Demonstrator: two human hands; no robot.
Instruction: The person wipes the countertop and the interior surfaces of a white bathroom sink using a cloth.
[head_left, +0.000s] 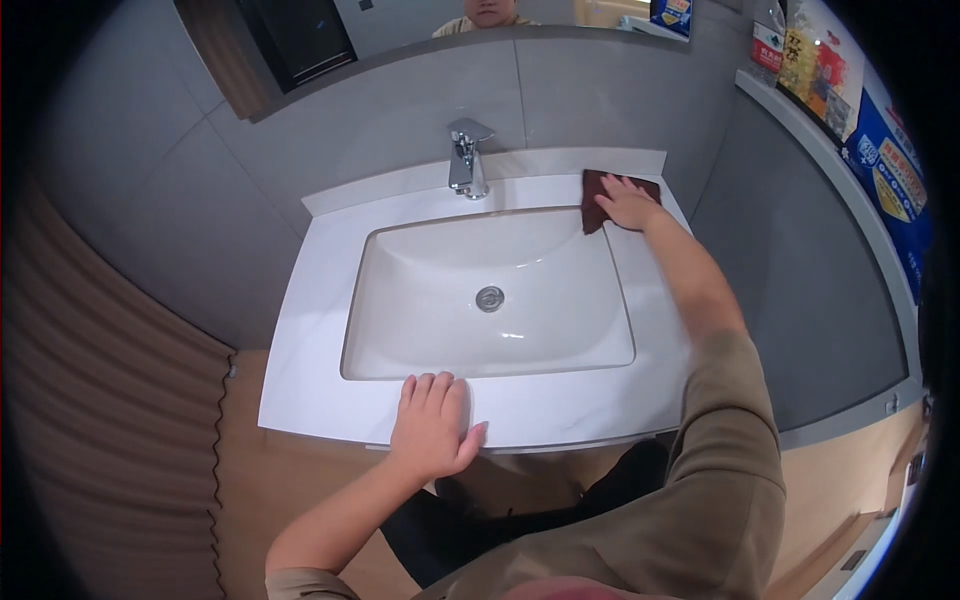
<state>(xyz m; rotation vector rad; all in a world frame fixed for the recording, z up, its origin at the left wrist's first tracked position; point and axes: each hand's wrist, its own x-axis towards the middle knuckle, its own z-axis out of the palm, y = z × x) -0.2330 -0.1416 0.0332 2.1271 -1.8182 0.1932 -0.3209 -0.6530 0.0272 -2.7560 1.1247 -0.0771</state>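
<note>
My right hand (628, 204) holds a dark brown cloth (594, 204) pressed down at the back right corner of the white countertop (307, 352). One corner of the cloth hangs over the rim of the sink basin (420, 315). My left hand (431, 424) rests palm down on the counter's front edge, its fingertips by the basin's front rim and its thumb apart; nothing is in it. Behind the basin stands a chrome faucet (468, 161). A round metal drain (490, 299) sits in the basin's bottom, where no standing water shows.
A low backsplash (555, 162) runs along the grey tiled wall below a mirror (405, 26). To the right, a grey partition (810, 255) carries a ledge with a blue package (889, 176), a bottle (768, 45) and a printed bag (821, 67). A brown pleated curtain (112, 420) hangs at left.
</note>
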